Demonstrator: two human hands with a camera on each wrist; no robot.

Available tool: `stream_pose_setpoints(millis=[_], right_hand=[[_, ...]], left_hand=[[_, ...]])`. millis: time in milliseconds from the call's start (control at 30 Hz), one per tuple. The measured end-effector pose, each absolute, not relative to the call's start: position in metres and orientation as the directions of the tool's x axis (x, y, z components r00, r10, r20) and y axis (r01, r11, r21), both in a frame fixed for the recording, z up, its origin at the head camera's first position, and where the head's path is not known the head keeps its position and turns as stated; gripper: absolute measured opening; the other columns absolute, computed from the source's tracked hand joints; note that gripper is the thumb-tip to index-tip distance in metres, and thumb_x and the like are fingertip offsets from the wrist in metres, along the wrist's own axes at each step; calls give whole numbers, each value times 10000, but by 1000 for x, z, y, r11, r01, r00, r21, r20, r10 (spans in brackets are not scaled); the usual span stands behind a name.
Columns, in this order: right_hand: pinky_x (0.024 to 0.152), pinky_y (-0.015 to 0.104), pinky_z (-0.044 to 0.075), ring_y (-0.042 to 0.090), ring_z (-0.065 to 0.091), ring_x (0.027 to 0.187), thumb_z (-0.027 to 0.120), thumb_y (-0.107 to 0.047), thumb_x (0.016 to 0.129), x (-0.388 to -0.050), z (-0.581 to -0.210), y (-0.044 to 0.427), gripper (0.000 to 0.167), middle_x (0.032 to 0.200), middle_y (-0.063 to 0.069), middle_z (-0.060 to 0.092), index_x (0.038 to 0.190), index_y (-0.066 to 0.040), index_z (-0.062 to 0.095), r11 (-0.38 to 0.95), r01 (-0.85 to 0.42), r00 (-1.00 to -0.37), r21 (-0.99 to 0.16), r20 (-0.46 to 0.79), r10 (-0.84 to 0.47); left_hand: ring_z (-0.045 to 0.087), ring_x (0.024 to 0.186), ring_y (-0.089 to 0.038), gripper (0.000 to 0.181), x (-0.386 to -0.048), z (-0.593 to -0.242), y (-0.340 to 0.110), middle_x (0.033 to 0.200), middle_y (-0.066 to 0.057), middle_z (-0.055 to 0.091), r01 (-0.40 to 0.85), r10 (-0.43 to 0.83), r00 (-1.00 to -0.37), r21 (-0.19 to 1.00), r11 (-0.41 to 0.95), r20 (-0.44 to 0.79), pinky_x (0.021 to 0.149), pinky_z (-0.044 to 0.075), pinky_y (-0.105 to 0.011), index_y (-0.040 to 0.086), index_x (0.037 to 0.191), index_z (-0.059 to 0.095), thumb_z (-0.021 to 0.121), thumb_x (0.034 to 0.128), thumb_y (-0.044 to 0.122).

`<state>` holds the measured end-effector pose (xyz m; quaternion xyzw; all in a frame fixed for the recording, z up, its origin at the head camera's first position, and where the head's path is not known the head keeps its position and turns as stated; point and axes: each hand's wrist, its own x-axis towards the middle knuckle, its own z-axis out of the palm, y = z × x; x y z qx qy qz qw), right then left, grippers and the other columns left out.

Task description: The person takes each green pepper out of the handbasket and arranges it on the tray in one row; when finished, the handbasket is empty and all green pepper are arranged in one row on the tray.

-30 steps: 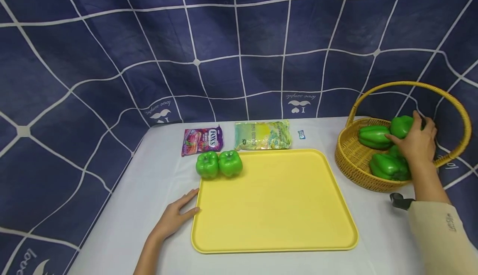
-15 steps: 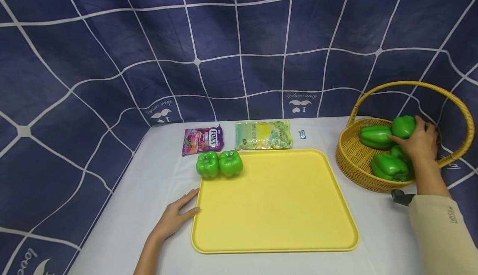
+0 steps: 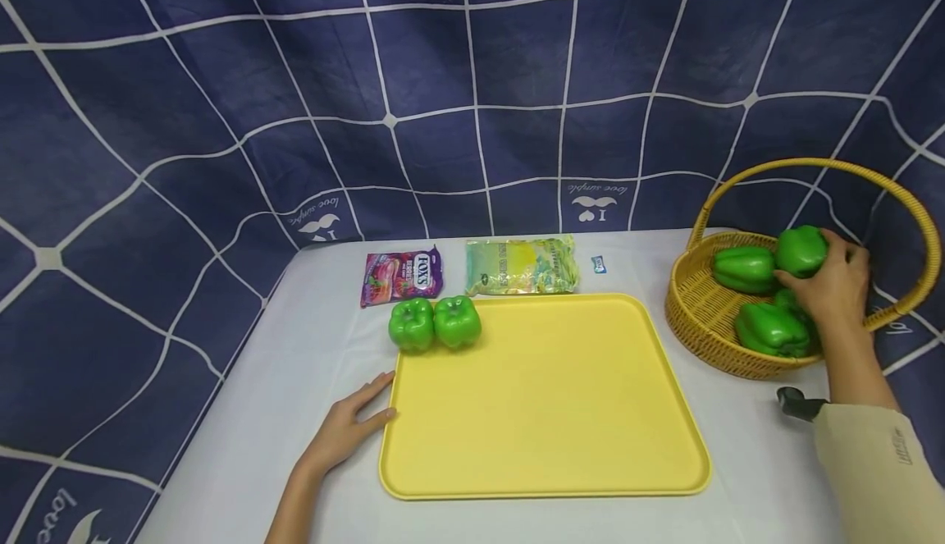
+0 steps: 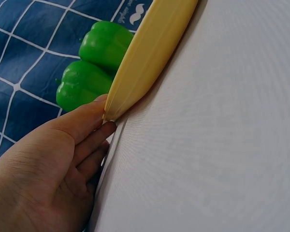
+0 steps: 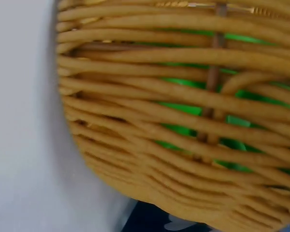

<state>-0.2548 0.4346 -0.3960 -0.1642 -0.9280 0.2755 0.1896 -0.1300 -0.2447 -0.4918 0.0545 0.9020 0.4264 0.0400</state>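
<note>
From where I'm standing, the right hand (image 3: 840,285) is gripping a pepper (image 3: 801,251) within the basket (image 3: 701,343), thumb on the near side and fingers wrapping its right flank. That rounded, bulging body is probably calling for a grip from the side. Whether it is bearing on its neighbours or hanging clear, I can't tell. The right wrist view is showing only wickerwork, with green gleaming through the gaps, so it isn't helping. Other peppers (image 3: 772,330) are lying around it at different angles, and the high walls are presumably keeping them from rolling.

The left hand (image 3: 343,431) is lying relaxed, its fingers loosely extended and touching the left edge of the tray (image 3: 546,404), perhaps steadying it. Two peppers (image 3: 457,322) are sitting side by side and touching at the tray's far left corner, apparently being kept in a row there.

The peppers are shining like smooth plastic, plump and lobed. The basket is woven from honey-coloured strands, a twisted handle (image 3: 819,163) arching over it. The tray is flat, matt yellow and round-cornered. Beyond it a purple packet (image 3: 402,276), a pale green packet (image 3: 522,265) and a tiny blue sachet (image 3: 598,265) are lying on the white-covered table (image 3: 251,445), a navy gridded cloth (image 3: 517,52) hanging behind.
</note>
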Motion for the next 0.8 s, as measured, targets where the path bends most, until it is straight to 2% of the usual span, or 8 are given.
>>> stream_pose_setpoints(millis=[100,333,533,633,800], right_hand=[[1013,625,223,546,226,1223,659,-179,829,-249,-396,428,825,1374,347,153,1474,-78,154,809,147,-865,-569,324,384],[924,682,250,530,283,1173,686,-240,810,-231,-393,410,831,1361,306,211,1478,-149,199,817,52,-869,-575,376,320],[904,690,253,492,307,1142,734,-187,756,-217,-395,384,850,1346,270,262,1463,-179,262,794,-90,-844,-602,470,260],[882,668,278,472,333,1120,760,-134,705,-212,-396,368,907,1334,263,298,1459,-171,257,772,-179,-826,-611,519,220],[851,530,314,428,385,1084,784,-62,649,-207,-396,344,981,1325,243,351,1426,-152,193,710,-259,-824,-655,533,192]], left_hand=[[270,1342,-307,622,-130,-492,-245,1440,6,367,62,132,-991,773,631,-29,1091,176,-528,312,1379,431,642,817,474],[271,1342,-304,618,-131,-492,-245,1441,2,365,68,141,-990,775,628,-27,1091,175,-528,316,1378,431,642,819,473],[271,1342,-302,616,-131,-493,-246,1441,3,365,71,138,-990,770,634,-22,1092,178,-523,324,1377,429,639,818,481],[269,1344,-298,614,-131,-493,-245,1441,1,365,68,134,-991,771,633,-23,1095,177,-516,323,1375,431,639,819,481],[265,1344,-307,612,-130,-493,-246,1441,-8,366,69,134,-991,773,631,-21,1094,175,-520,317,1375,434,638,821,479]])
